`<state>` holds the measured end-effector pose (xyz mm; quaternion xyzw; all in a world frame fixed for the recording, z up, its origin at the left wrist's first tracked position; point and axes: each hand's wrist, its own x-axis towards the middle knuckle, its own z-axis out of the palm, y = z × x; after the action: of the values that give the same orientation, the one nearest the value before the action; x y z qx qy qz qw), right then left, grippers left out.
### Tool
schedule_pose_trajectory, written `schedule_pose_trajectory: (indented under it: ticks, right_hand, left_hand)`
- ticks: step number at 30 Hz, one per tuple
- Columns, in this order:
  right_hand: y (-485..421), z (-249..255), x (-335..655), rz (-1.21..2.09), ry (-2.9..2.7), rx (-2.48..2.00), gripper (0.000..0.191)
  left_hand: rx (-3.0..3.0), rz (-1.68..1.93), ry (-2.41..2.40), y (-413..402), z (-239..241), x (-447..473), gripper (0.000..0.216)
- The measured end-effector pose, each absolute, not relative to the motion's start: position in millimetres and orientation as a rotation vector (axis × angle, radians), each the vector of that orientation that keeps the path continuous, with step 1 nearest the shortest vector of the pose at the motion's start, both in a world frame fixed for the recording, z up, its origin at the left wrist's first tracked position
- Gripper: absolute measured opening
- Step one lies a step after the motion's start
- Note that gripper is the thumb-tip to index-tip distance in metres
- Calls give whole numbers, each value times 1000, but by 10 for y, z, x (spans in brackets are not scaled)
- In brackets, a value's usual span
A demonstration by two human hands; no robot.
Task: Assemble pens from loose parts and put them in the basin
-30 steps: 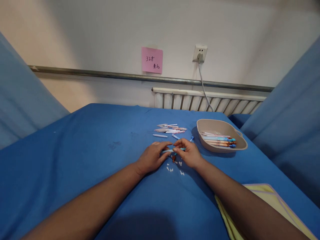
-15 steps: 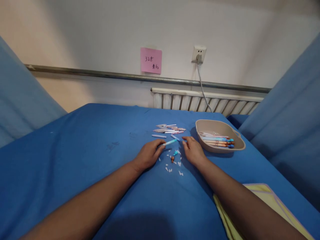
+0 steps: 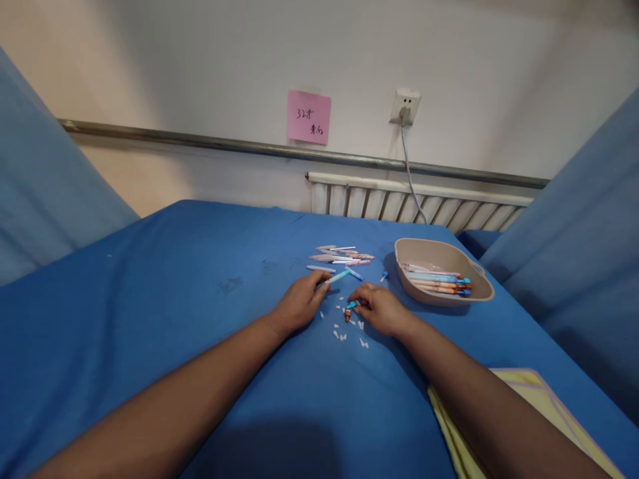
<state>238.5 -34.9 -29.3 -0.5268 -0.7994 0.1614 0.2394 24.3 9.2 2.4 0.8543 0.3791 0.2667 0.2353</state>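
My left hand [image 3: 299, 303] is closed around a white and turquoise pen [image 3: 338, 277], its turquoise end pointing right. My right hand [image 3: 380, 308] pinches a small turquoise pen topper [image 3: 352, 304] just above the cloth. Right beside it lies a brown topper [image 3: 348, 315]. Several tiny white tips [image 3: 343, 337] are scattered between and below the hands. Beyond the pen's end rests a blue pen part [image 3: 354, 273], and a small dark-blue topper [image 3: 384, 276] lies farther right. A pile of pale pen parts [image 3: 339, 256] sits behind, with a lavender barrel [image 3: 321, 269] in front of it.
A beige basket [image 3: 439, 247] holding several pens stands at the right. A folded yellow cloth [image 3: 519, 382] lies at the lower right under my forearm. Blue cloth [image 3: 150, 299] covers the table; a radiator [image 3: 389, 199] and wall stand behind it.
My right hand has moved toward me and slightly left, onto the turquoise topper. A dark-blue topper now shows near the basket. My left hand still holds the pen.
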Motion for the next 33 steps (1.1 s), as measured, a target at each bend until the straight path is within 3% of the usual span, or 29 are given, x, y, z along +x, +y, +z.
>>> schedule_pose_trajectory:
  ticks: [5, 11, 18, 25, 33]
  right_hand:
    - [-333, -286, 2390, 448, -2087, -1553, 9]
    - [-278, -278, 2467, 513, -1804, -1787, 11]
    - [-345, -208, 2467, 341, -1925, -1936, 17]
    - [-399, -177, 2349, 470, -2014, -1864, 10]
    - [-421, -136, 2306, 450, -2119, -1840, 19]
  left_hand:
    - [2359, 743, 1007, 82, 35, 254, 28]
    - [2326, 694, 1030, 112, -23, 256, 24]
    - [2327, 650, 1028, 114, -33, 257, 23]
    - [2319, 645, 1008, 103, -22, 264, 21]
    - [2305, 653, 1009, 104, -55, 275, 22]
